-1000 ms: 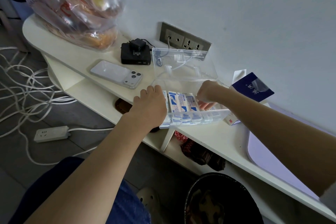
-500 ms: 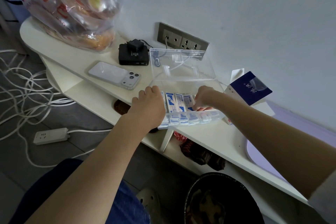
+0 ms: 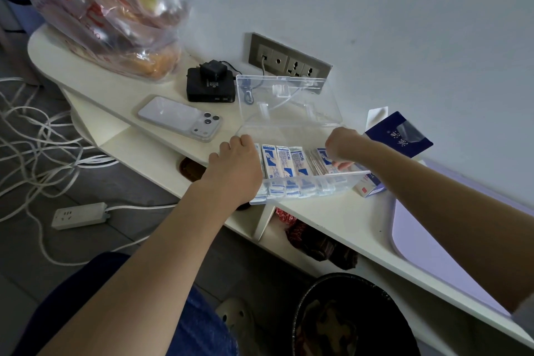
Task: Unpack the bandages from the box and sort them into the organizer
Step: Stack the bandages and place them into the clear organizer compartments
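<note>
Your left hand (image 3: 234, 165) lay over the left end of the clear plastic organizer (image 3: 303, 192), with its fingers curled round that end and gripping it. Your right hand (image 3: 342, 144) reached down into the right part of the organizer. Its fingers (image 3: 342, 165) were bent under the palm, with their tips among the wrappers. I could not tell whether they pinched a wrapper or only touched it.

The white-and-blue wrapped bandages (image 3: 284, 163) lay side by side in a row inside the organizer, between your two hands, and more of them showed through its front wall. The organizer's clear hinged lid (image 3: 289, 108) stood open behind, tilted back toward the wall. The organizer sat near the front edge of the cream tabletop (image 3: 332, 220).

The small white-and-blue cardboard box (image 3: 370, 185) lay on the tabletop just beside the organizer's right end, partly hidden by your right forearm. A dark blue packet (image 3: 398, 136) lay behind it.

Left of the organizer, a pale smartphone (image 3: 179, 118) lay with its cameras up. Near it sat a black device (image 3: 209, 89) with a charger on top. A clear plastic bag of bread (image 3: 115, 14) stood farther left. A white power strip (image 3: 79, 215) lay on the floor among white cables.
</note>
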{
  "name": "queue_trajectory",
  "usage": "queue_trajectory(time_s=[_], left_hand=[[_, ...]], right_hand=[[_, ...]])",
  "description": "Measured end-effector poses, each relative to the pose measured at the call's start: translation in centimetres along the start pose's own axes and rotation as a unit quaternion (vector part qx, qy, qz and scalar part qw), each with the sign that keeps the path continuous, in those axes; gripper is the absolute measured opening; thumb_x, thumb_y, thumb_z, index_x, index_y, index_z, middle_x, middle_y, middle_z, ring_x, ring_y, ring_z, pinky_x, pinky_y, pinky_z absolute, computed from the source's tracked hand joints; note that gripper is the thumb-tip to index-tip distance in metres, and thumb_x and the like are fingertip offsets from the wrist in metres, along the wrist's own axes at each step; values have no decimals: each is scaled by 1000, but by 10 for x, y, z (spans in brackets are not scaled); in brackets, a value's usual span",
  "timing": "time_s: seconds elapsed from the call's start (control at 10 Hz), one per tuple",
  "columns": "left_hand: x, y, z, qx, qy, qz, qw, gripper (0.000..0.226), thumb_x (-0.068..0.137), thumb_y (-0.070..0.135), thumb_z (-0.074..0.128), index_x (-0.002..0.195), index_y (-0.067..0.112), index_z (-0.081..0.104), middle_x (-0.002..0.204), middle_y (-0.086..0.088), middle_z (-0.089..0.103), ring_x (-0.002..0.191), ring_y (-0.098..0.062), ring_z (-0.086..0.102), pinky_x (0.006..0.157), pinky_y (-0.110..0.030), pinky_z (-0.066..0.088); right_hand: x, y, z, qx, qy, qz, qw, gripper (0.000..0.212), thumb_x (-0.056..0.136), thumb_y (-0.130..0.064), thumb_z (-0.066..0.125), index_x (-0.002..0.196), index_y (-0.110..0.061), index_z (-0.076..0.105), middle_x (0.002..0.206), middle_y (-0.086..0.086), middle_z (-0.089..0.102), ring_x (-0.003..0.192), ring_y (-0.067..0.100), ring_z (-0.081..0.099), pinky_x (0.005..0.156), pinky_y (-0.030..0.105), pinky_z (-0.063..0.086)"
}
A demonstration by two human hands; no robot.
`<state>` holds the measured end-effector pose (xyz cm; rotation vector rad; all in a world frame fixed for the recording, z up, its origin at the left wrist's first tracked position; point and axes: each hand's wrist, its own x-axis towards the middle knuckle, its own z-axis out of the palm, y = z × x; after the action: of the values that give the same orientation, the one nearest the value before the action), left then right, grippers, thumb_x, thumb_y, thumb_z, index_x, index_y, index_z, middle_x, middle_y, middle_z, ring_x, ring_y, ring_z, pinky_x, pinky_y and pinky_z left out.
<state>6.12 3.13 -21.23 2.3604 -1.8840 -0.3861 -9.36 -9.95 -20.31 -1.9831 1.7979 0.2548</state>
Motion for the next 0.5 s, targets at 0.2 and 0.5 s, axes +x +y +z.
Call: queue_trajectory(time_s=[0.2, 0.5], left_hand=[[0, 1, 0, -2, -3, 1, 1000, 39, 99, 19, 40, 132, 4, 26, 131, -15, 37, 119, -27, 39, 94, -38, 36], [1, 0, 1, 0, -2, 1, 1000, 38, 99, 19, 40, 131, 3, 27, 131, -15, 38, 118, -27, 39, 93, -37, 36]], right_hand=[[7, -5, 15, 69, 5, 16, 997, 17, 91, 3, 51, 106, 5, 58, 95, 19, 69, 79, 26, 70, 74, 33, 58], [1, -10, 9, 17, 39, 4, 999, 15, 87, 3, 44, 78, -1, 54, 88, 10, 58, 62, 14, 50, 51, 18, 38]])
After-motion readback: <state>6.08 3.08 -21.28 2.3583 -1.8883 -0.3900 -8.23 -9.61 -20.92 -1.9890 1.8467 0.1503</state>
